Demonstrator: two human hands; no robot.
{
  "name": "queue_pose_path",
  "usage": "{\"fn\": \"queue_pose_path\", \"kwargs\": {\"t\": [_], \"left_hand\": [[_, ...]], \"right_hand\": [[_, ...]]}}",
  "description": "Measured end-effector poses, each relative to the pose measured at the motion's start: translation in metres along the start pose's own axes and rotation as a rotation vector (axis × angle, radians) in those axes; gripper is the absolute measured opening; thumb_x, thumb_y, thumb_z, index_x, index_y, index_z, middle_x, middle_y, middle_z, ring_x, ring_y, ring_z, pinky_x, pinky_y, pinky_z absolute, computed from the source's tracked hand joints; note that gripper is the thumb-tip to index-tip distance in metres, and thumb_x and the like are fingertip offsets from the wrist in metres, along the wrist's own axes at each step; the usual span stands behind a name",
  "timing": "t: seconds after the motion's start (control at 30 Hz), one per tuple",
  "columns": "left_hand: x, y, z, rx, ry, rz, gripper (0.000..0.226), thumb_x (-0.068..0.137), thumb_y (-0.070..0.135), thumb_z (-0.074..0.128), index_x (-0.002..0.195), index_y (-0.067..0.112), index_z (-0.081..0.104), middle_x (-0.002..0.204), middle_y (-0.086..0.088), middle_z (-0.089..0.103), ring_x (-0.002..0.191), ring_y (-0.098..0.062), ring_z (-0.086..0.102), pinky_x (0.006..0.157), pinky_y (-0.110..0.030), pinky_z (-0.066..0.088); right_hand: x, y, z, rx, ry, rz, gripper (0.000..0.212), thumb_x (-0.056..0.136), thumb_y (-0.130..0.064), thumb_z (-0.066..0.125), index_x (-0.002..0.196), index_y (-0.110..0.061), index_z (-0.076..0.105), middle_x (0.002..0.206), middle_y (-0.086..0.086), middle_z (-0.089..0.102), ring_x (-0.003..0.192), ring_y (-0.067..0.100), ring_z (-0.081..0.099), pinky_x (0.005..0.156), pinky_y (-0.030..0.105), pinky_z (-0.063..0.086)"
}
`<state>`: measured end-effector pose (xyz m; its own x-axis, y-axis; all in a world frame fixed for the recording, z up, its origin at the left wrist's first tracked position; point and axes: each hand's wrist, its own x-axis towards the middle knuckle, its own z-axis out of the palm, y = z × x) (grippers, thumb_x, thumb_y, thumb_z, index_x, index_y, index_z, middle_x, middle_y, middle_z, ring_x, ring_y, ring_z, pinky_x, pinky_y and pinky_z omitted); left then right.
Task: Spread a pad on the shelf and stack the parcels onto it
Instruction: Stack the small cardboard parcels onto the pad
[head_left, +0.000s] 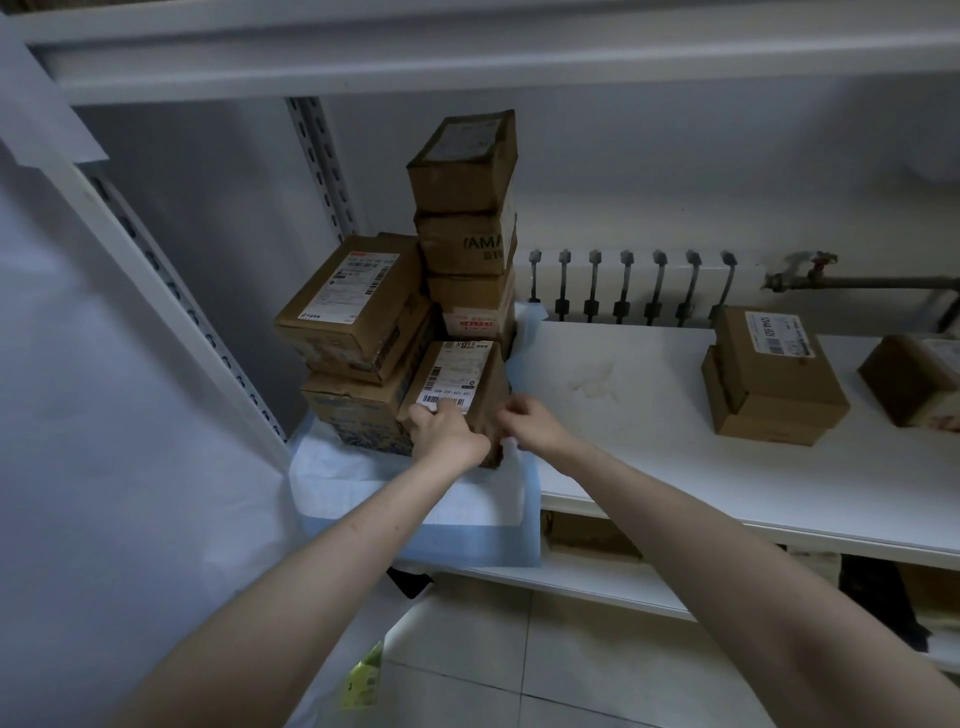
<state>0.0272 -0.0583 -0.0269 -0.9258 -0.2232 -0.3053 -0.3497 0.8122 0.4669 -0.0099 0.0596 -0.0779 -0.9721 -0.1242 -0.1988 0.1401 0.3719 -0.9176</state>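
A blue-edged white pad (410, 512) covers the left end of the white shelf (727, 467). On it stand two stacks of brown parcels: a left stack (353, 322) and a taller back stack (467, 208). In front of them sits a small labelled parcel (460, 379). My left hand (444, 428) grips its near left side, fingers over the barcode label. My right hand (527, 423) holds its right edge with curled fingers.
Two more brown parcels sit on the bare shelf to the right, a labelled parcel (774, 374) and an edge parcel (914, 379). A radiator (628, 286) runs behind the shelf. A perforated upright post (322, 166) stands left of the stacks. A lower shelf and tiled floor lie below.
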Motion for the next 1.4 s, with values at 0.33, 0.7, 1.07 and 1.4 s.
{"fn": "queue_pose_path", "kwargs": {"t": [0.33,0.7,1.07,1.4], "left_hand": [[0.017,0.013,-0.008,0.173,0.107,-0.050,0.087,0.076,0.053,0.063,0.143,0.011,0.025,0.141,-0.016,0.028,0.131,-0.033,0.029,0.102,-0.044,0.035],[0.025,0.013,0.008,0.052,0.174,-0.214,0.128,0.052,0.072,0.073,0.148,0.015,0.010,0.145,-0.017,0.024,0.133,-0.034,0.023,0.103,-0.044,0.033],[0.015,0.027,-0.008,-0.025,0.278,-0.037,0.109,0.059,0.054,0.076,0.144,0.019,0.019,0.138,-0.018,0.031,0.128,-0.039,0.032,0.092,-0.045,0.043],[0.033,0.017,0.008,-0.028,0.243,-0.056,0.092,0.070,0.051,0.071,0.140,0.012,0.027,0.137,-0.021,0.029,0.127,-0.040,0.029,0.091,-0.044,0.042]], "right_hand": [[0.039,0.042,0.000,-0.121,0.093,0.339,0.014,0.091,-0.012,0.052,0.100,-0.003,0.046,0.092,0.012,0.046,0.091,0.029,0.051,0.069,0.029,0.038],[0.057,0.058,-0.003,-0.046,0.127,0.354,0.021,0.090,-0.021,0.054,0.090,-0.002,0.061,0.089,0.012,0.057,0.093,0.031,0.060,0.070,0.029,0.041],[0.037,0.061,-0.010,-0.033,0.092,0.438,0.015,0.087,-0.009,0.056,0.099,0.000,0.052,0.089,0.018,0.055,0.082,0.033,0.059,0.071,0.039,0.057],[0.038,0.057,-0.013,-0.061,0.041,0.489,0.019,0.089,-0.011,0.056,0.104,-0.002,0.050,0.097,0.018,0.055,0.098,0.035,0.063,0.077,0.041,0.058]]}}
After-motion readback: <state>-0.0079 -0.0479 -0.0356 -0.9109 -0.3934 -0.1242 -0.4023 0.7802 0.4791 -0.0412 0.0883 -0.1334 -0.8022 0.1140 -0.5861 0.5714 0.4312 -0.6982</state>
